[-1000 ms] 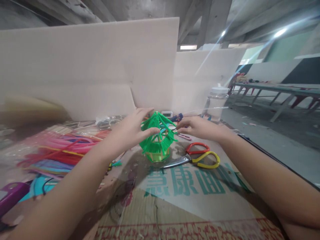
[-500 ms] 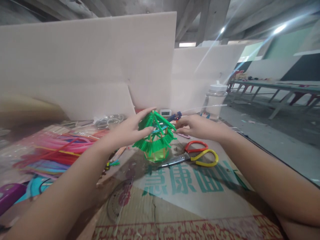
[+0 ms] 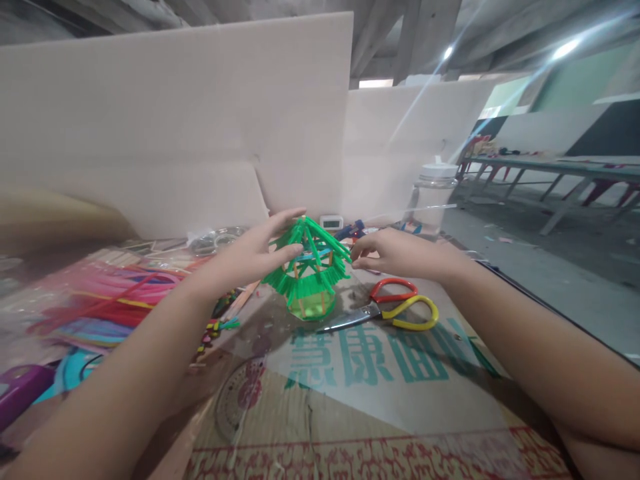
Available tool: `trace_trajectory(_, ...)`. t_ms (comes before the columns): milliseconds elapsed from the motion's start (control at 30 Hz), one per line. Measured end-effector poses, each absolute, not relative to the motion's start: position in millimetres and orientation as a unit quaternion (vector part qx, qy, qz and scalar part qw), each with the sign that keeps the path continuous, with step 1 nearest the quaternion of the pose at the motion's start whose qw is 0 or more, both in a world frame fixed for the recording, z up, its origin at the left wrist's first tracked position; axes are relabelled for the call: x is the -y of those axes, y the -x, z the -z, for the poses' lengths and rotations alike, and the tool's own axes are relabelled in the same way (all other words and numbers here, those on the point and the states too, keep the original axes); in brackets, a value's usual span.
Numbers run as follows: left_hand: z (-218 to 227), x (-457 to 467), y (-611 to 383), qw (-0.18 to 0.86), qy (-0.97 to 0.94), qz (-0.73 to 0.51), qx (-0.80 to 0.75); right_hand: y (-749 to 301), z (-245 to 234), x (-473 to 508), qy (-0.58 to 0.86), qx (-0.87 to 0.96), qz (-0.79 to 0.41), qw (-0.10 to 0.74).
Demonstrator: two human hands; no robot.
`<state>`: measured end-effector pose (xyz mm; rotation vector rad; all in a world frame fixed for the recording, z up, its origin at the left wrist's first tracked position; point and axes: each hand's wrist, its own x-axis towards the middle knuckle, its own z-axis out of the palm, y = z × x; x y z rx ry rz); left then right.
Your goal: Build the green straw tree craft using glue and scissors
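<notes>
A small model pavilion [image 3: 313,303] stands upright on the board, with a pointed roof of green pipe cleaners, a fringed green lower eave and thin wooden posts. My left hand [image 3: 263,247] curves round the left side of its roof, thumb in front and fingers behind. At the roof's right lower edge, my right hand [image 3: 377,252] pinches the end of a green pipe cleaner [image 3: 333,245]; its fingertips are partly hidden. Scissors [image 3: 373,313] with one red and one yellow handle lie just right of the model, blades pointing left.
Bundles of coloured pipe cleaners [image 3: 135,287] lie at left, near a purple tool [image 3: 25,393]. Behind the model are a small white digital timer [image 3: 331,222] and a blue glue gun [image 3: 353,231]. A clear bottle [image 3: 433,200] stands back right, before white panels [image 3: 300,120].
The model has tipped or shifted slightly left with my left hand on it. My right hand stays at the roof's right edge. The view has moved a little.
</notes>
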<state>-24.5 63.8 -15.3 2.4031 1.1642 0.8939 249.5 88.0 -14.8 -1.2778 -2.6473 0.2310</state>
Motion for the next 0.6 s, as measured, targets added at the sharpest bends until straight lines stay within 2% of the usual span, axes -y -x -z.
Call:
trace_trajectory(333,20.1,-69.9,28.8,0.181,-0.842,-0.32,-0.395,-247.4,14.5,-86.5,0.425,0.898,-0.066,0.093)
trace_trajectory(600,20.0,-76.1,29.1,0.083,-0.856,-0.326,-0.392,-248.0,17.2,-89.2,0.43,0.895,-0.068,0.093)
